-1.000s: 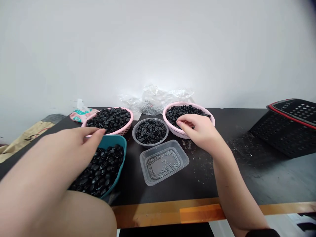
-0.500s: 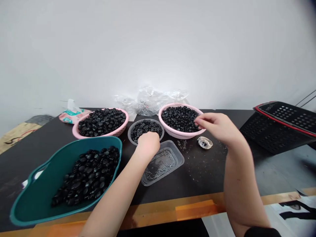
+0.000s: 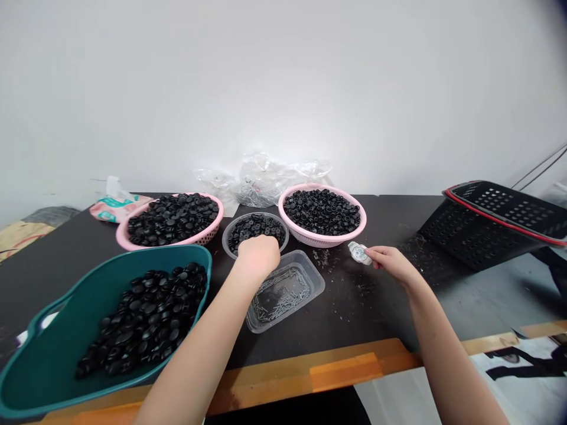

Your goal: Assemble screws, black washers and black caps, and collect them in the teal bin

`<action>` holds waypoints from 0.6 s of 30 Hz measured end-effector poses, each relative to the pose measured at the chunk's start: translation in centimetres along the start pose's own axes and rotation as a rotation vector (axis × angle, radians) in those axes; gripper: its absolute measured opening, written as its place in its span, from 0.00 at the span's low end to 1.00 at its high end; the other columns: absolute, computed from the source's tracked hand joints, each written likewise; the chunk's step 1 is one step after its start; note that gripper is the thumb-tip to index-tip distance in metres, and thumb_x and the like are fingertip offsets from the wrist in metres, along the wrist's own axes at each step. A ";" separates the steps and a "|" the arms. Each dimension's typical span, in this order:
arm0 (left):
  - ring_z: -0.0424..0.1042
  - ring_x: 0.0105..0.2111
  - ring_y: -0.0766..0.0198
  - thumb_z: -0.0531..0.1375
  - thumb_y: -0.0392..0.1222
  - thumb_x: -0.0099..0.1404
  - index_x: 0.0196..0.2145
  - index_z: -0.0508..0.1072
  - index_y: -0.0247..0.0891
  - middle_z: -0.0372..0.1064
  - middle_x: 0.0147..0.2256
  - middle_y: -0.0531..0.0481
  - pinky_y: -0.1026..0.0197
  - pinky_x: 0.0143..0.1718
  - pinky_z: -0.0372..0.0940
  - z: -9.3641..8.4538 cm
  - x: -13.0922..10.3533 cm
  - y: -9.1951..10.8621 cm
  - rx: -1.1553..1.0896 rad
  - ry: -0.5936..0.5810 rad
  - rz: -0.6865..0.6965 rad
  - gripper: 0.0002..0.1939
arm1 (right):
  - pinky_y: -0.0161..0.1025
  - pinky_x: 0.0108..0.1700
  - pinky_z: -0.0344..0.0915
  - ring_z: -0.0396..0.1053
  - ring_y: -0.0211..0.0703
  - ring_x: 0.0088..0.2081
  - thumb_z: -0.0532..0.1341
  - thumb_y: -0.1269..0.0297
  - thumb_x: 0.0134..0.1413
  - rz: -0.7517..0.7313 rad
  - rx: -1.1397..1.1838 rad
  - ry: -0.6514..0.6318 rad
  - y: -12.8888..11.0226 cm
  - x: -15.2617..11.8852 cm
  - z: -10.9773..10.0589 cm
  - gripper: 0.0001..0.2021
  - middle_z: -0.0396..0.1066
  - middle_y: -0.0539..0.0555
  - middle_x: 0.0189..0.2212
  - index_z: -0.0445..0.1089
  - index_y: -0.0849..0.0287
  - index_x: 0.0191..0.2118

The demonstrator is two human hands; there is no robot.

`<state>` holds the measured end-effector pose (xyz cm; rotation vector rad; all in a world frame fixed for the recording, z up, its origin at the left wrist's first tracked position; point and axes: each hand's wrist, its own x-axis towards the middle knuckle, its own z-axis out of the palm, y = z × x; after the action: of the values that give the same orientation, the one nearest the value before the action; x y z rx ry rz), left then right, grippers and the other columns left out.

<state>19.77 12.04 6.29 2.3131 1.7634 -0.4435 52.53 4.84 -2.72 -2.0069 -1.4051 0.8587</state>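
Note:
My left hand (image 3: 259,258) is closed, knuckles up, at the near edge of the round clear bowl (image 3: 227,247) of small black ring-shaped parts (image 3: 254,227). Its fingertips are hidden from me, and so is anything in them. A rectangular clear tub (image 3: 315,283) with thin metal pins (image 3: 290,301) stands just below that hand. At the right, my right hand (image 3: 386,260) pinches the end of a white wristwatch (image 3: 359,252) with a round dial, low over the table. Behind the watch is a pink basket (image 3: 328,241) heaped with small black caps (image 3: 322,211).
A green tub (image 3: 53,366) of black knobs fills the front left, with another pink basket (image 3: 126,241) of black parts behind it. Plastic bags (image 3: 263,180) lie against the wall. A tissue pack (image 3: 117,203) sits back left; a black crate (image 3: 478,230) stands right.
My right hand has come down from beside the right pink basket and taken hold of the wristwatch, which now tilts. My left hand stays at the round bowl. The view has shifted slightly right.

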 end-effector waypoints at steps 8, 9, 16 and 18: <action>0.74 0.51 0.53 0.62 0.47 0.73 0.57 0.72 0.36 0.71 0.55 0.41 0.46 0.51 0.73 0.4 0.2 0.1 0.034 0.023 -0.007 0.19 | 0.38 0.36 0.58 0.62 0.39 0.29 0.64 0.34 0.54 -0.265 0.326 -0.095 -6.8 -6.4 -0.9 0.30 0.65 0.50 0.21 0.65 0.58 0.20; 0.74 0.51 0.53 0.62 0.47 0.73 0.57 0.72 0.36 0.71 0.55 0.41 0.46 0.52 0.73 0.4 0.2 0.2 0.038 0.028 -0.006 0.19 | 0.38 0.36 0.58 0.62 0.40 0.29 0.65 0.35 0.54 -0.276 0.346 -0.089 -7.4 -6.9 -0.8 0.29 0.65 0.50 0.21 0.66 0.58 0.20; 0.74 0.51 0.54 0.62 0.47 0.73 0.57 0.72 0.36 0.71 0.55 0.41 0.46 0.52 0.73 0.5 0.2 0.1 0.046 0.050 0.016 0.19 | 0.38 0.35 0.55 0.60 0.39 0.28 0.68 0.41 0.54 -0.264 0.375 -0.038 -8.2 -7.8 -0.5 0.22 0.64 0.49 0.21 0.76 0.59 0.28; 0.75 0.51 0.54 0.62 0.47 0.73 0.56 0.72 0.36 0.71 0.55 0.41 0.46 0.52 0.73 0.4 0.3 0.0 0.046 0.049 0.016 0.19 | 0.38 0.35 0.55 0.60 0.40 0.28 0.68 0.42 0.54 -0.255 0.368 -0.025 -8.0 -7.6 -0.3 0.22 0.64 0.49 0.20 0.77 0.59 0.29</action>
<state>19.82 12.14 5.84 2.3870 1.7739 -0.4320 46.02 0.10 4.83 -1.5117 -1.3648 0.9497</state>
